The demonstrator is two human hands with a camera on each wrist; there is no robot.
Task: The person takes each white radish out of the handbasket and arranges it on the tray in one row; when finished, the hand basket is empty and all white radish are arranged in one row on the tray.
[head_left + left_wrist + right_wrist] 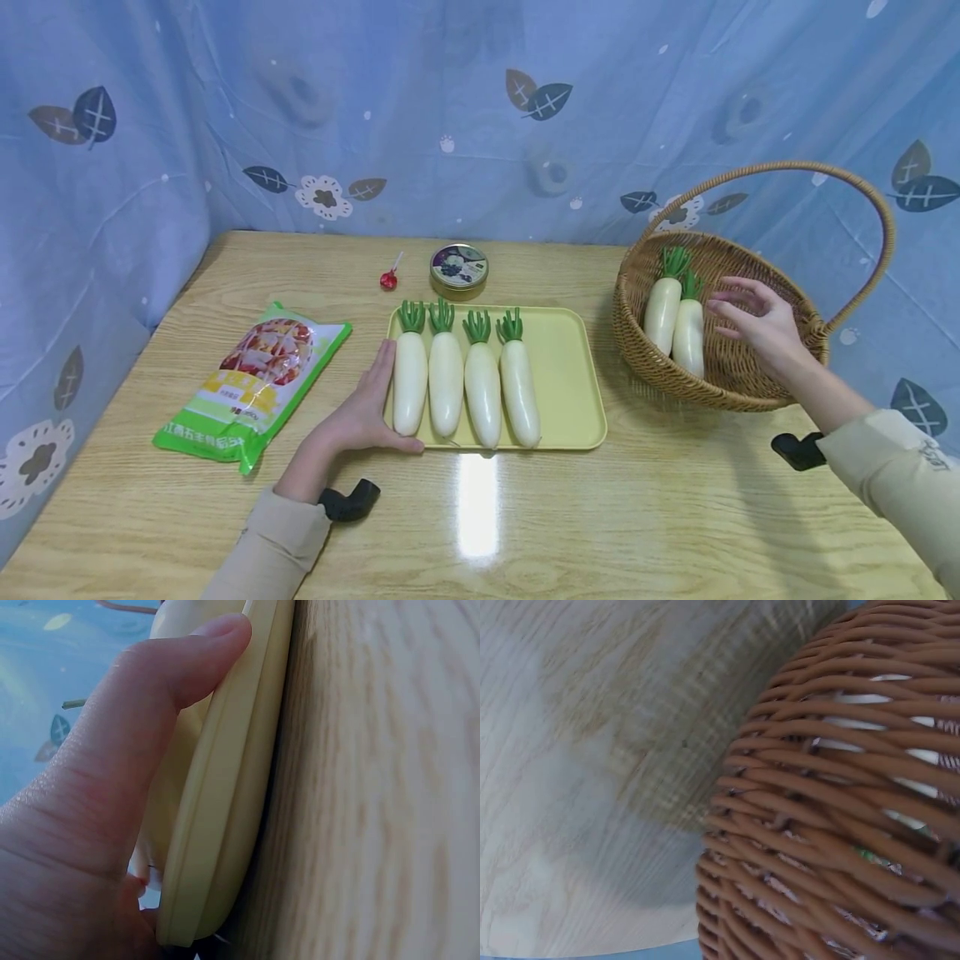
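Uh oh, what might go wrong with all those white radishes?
The two radishes in the basket lie close together, so the right grip might bump one while picking up the other.

The left grip rests against a corner of the tray; a hard push could set the four radishes on it rolling.

The basket's tall handle might get bumped by the right arm.

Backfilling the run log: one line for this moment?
left hand: touching tray | right hand: at basket, holding nothing | tray: four radishes | basket: two radishes | table: bag, tin, lollipop
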